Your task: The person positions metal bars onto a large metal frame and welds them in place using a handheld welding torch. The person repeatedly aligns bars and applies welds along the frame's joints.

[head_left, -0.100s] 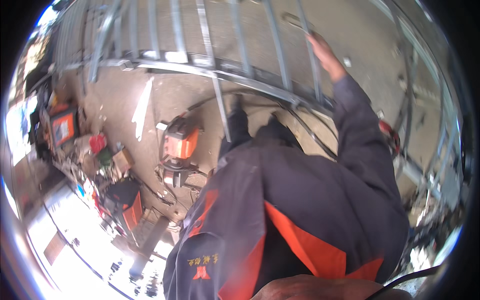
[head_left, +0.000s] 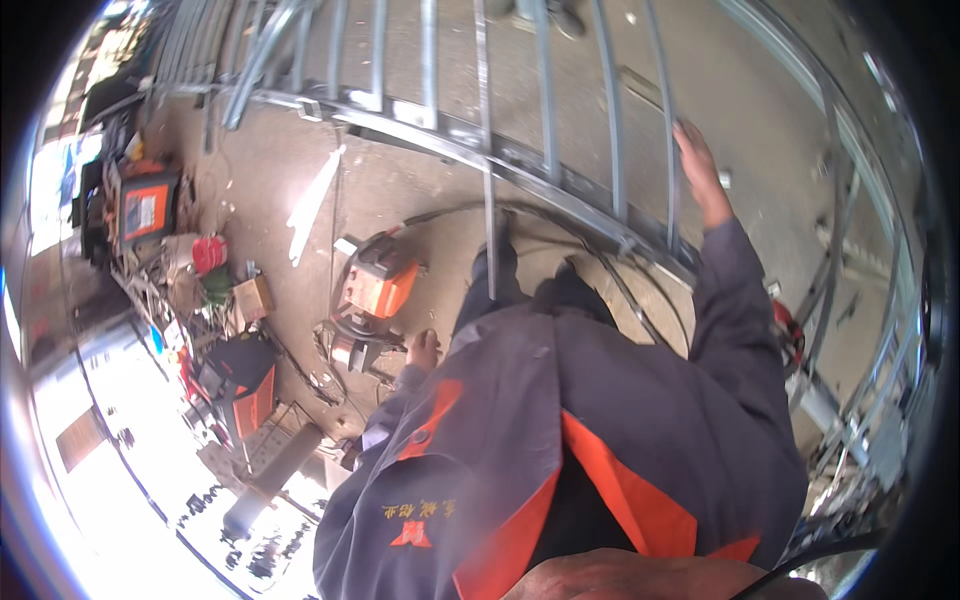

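Note:
My right hand (head_left: pixel 705 175) reaches out flat with its fingers stretched, against or just beside the outermost metal bar (head_left: pixel 668 130) at the right end of a frame. Whether the fingertips touch the bar cannot be made out. The frame's long grey metal rail (head_left: pixel 455 145) runs across in front of my legs, with several parallel bars joined to it. A thin metal strip (head_left: pixel 490 235) crosses the rail and ends near my knees. My left hand (head_left: pixel 425 350) hangs low by my left side, its fingers loosely curled with nothing visible in them.
An orange and black machine (head_left: pixel 380 280) with cables stands on the floor left of my feet. More orange machines (head_left: pixel 145 210), a small cardboard box (head_left: pixel 252 298) and clutter lie farther left. Metal framing (head_left: pixel 850 120) stands at right. A shoe (head_left: pixel 567 20) shows at the top edge.
The whole view has shifted, so the frame and machines sit farther right. My left hand has come into clearer view. My right hand stays beside the same bar.

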The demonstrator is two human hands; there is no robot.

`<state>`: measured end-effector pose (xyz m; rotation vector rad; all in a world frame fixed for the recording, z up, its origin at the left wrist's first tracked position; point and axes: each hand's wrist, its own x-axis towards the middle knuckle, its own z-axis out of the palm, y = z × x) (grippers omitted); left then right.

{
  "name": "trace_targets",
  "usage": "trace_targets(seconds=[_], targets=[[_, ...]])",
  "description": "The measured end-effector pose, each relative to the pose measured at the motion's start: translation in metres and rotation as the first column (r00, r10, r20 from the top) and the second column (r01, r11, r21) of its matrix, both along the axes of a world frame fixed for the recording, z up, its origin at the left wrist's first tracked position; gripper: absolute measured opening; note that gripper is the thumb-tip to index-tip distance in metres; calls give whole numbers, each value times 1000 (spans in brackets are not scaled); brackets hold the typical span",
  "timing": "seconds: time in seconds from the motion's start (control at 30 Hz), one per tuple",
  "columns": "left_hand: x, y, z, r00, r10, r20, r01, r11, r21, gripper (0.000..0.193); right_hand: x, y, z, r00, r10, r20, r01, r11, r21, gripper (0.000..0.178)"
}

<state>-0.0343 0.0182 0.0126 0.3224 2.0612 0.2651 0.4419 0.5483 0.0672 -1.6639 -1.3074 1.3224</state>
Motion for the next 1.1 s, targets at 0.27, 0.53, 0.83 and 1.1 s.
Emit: trace_targets(seconds=[0.27, 0.53, 0.83, 1.1], targets=[[-280, 255, 47, 652, -120, -749, 534, 774, 340, 66, 30, -68, 7, 943, -214, 255, 174, 970, 170, 57], [-510, 513, 107, 263, -230, -937, 492, 867, -75, 108, -49, -174, 56, 806, -336, 487, 329, 939, 104, 52], [-579, 553, 81, 413, -392, -822, 518, 843, -143, 68, -139, -190, 85, 784, -357, 507, 336, 932, 137, 49], [-520, 467, 87, 849, -301, -434, 442, 855, 272, 48, -200, -161, 99, 862, -341, 375, 282, 937, 204, 50]])
